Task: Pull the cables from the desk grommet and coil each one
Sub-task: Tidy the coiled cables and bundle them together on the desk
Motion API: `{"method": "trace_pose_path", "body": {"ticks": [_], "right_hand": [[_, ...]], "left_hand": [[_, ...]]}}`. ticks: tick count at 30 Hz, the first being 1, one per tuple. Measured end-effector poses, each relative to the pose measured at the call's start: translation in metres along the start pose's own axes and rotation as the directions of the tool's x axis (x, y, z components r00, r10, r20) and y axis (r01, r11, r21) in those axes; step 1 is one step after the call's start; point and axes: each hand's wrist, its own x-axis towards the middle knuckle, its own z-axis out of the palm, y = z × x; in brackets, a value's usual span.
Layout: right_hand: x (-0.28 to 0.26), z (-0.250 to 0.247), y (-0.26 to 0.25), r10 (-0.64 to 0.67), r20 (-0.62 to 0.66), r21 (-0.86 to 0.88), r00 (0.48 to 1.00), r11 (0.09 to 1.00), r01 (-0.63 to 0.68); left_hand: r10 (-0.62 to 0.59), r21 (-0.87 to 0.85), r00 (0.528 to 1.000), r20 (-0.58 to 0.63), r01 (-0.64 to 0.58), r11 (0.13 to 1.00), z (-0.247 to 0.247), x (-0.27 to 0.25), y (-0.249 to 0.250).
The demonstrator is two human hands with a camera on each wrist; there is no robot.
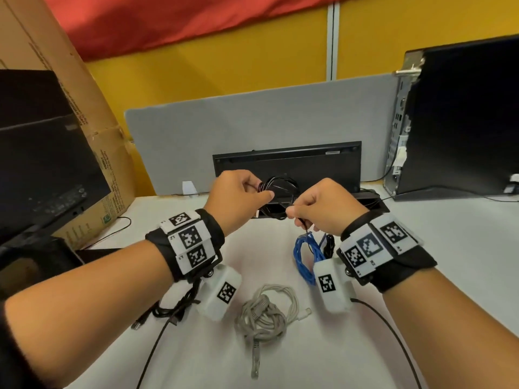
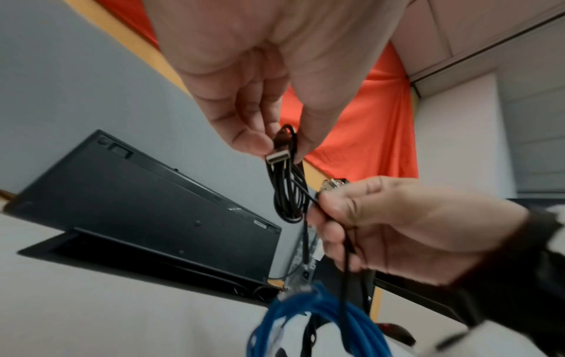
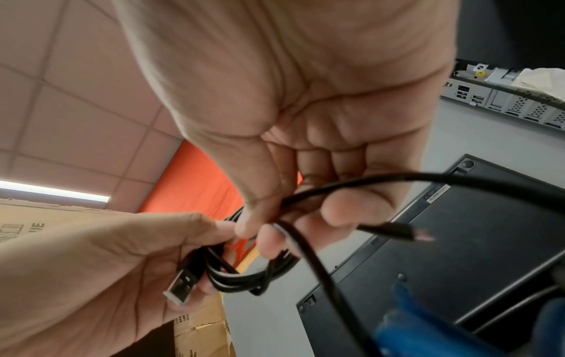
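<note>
A thin black USB cable (image 1: 276, 192) is wound in small loops above the desk. My left hand (image 1: 241, 189) pinches the loops (image 2: 287, 193) together with the silver USB plug (image 2: 276, 158) between thumb and fingers. My right hand (image 1: 317, 206) pinches the cable's free tail (image 3: 293, 200) just right of the coil; the small end connector (image 3: 397, 230) sticks out past its fingers. The rectangular desk grommet (image 2: 146, 263) lies open behind the hands, under a black keyboard (image 1: 286, 164) propped on edge.
On the white desk (image 1: 421, 242) lie a coiled blue cable (image 1: 304, 254), a coiled grey cable (image 1: 264, 313) and a bundled black cable (image 1: 171, 310). A monitor (image 1: 42, 153) and a cardboard box (image 1: 92, 130) stand left, a computer tower (image 1: 460, 116) right, a grey divider (image 1: 252, 130) behind.
</note>
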Motion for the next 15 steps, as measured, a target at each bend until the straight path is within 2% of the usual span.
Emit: {"method": "trace_pose_path", "body": {"ticks": [4,6,10,15], "right_hand": [[0.002,-0.001,0.001,-0.039,-0.093,0.040,0.995,0.998,0.043],[0.003,0.000,0.002,-0.074,-0.131,0.046,0.989,0.996,0.081],[0.004,0.001,0.003,-0.105,-0.166,0.072,0.981,0.990,0.118],[0.004,0.002,0.002,-0.113,-0.147,0.077,0.983,0.989,0.125]], "left_hand": [[0.066,-0.085,0.987,0.148,-0.054,0.995,0.013,-0.018,0.003],[0.067,-0.149,0.979,0.194,-0.038,0.988,0.015,-0.022,0.004],[-0.048,-0.292,0.985,0.165,0.095,0.952,0.014,-0.021,0.008],[-0.094,-0.384,0.988,0.119,0.134,0.914,0.012,-0.020,0.011]]}}
